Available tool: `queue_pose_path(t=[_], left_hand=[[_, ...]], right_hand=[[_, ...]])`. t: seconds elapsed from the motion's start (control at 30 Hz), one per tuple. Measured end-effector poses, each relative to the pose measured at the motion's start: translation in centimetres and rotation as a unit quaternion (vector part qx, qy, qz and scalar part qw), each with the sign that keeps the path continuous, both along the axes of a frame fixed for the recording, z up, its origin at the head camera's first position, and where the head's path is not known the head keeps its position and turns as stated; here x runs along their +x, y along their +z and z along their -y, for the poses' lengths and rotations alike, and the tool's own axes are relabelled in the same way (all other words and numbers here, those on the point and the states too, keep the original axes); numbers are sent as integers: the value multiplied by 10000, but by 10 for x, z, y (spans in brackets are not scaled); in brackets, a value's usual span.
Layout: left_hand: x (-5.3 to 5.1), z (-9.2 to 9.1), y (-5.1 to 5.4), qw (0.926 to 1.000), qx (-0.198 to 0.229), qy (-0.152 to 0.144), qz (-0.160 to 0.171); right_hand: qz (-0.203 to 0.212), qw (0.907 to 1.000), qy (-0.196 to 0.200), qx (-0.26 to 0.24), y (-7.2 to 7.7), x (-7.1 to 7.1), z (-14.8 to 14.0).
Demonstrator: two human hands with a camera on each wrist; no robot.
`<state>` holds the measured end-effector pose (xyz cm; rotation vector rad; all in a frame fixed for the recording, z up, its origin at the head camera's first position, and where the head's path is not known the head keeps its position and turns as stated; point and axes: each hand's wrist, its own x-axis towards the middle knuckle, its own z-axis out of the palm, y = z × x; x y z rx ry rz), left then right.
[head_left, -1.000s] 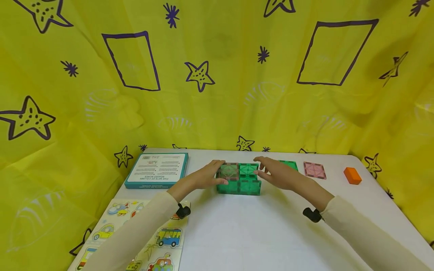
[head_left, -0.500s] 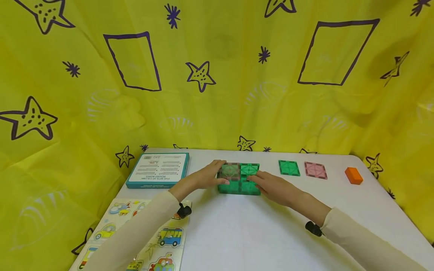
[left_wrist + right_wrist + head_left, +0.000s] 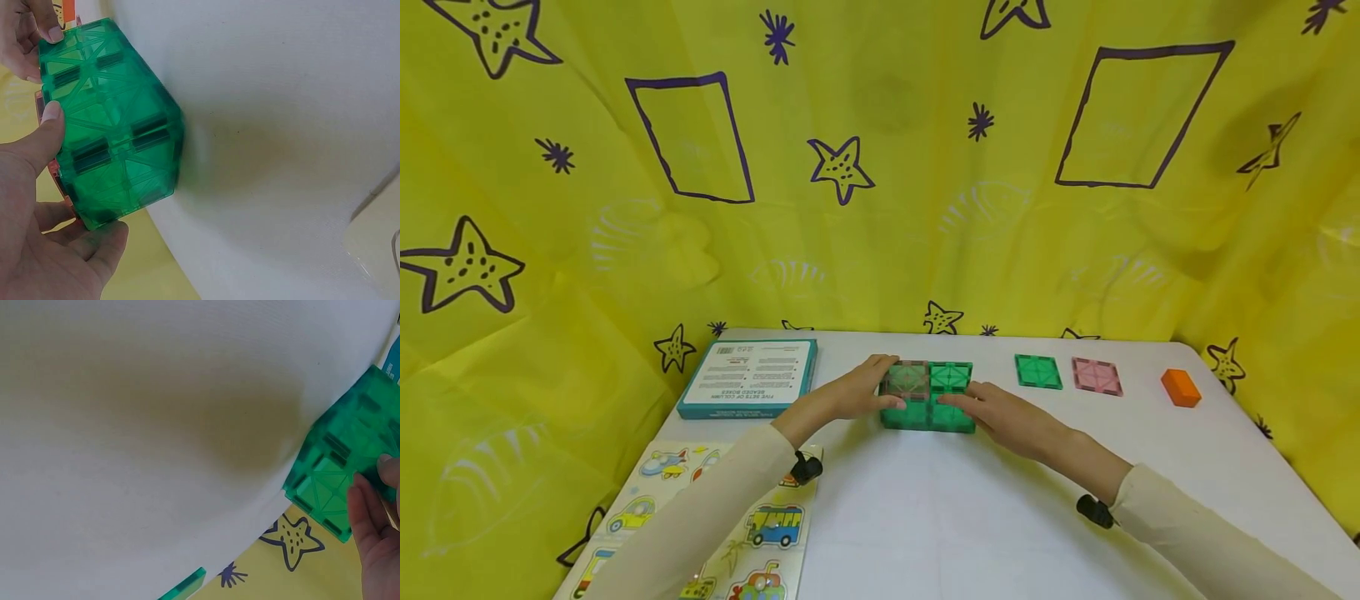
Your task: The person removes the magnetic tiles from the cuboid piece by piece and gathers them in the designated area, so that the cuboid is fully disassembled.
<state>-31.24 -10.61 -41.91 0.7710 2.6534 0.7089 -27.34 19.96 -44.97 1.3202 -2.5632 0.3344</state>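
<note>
A low box-like build of translucent green magnetic tiles point(image 3: 951, 415) stands on the white table, its front face toward me. A reddish tile point(image 3: 910, 379) covers the left of its top, beside a green one point(image 3: 953, 375). My left hand point(image 3: 856, 392) holds the build's left end, thumb at the upper front edge and fingers around the side point(image 3: 103, 250). With thumb and fingers, my right hand point(image 3: 1013, 419) pinches the upper edge toward the right end. The right wrist view shows that thumb over the green front point(image 3: 325, 487).
To the right lie a loose green tile point(image 3: 1038, 372), a pink tile point(image 3: 1097, 377) and an orange block point(image 3: 1181, 388). A teal-edged box point(image 3: 752, 367) sits back left, with a vehicle puzzle board point(image 3: 681, 487) under the left forearm. A yellow curtain point(image 3: 895, 267) hangs behind.
My right hand has come left and down from beside the build onto its upper front edge, uncovering the loose green tile. The left hand keeps its place.
</note>
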Motion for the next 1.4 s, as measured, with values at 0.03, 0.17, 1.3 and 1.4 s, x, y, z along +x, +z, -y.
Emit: queue_pose_path(t=[0.03,0.17,1.3,1.4], left_hand=[[0,0,0,10000,7,-6,-7],[1,1,1,10000,14,-6,-11],[-1,2,-2,9999,104,-101,-36],[0,1,-2,9999,84,-76,-44]], right_hand=[[44,10000,-18,-1,0,1,0],[207,9998,-67,-8,0,3,0],[1914,9767,-935,-268,16,22,-26],[1982,9750,-941,-334,17,22,-34]])
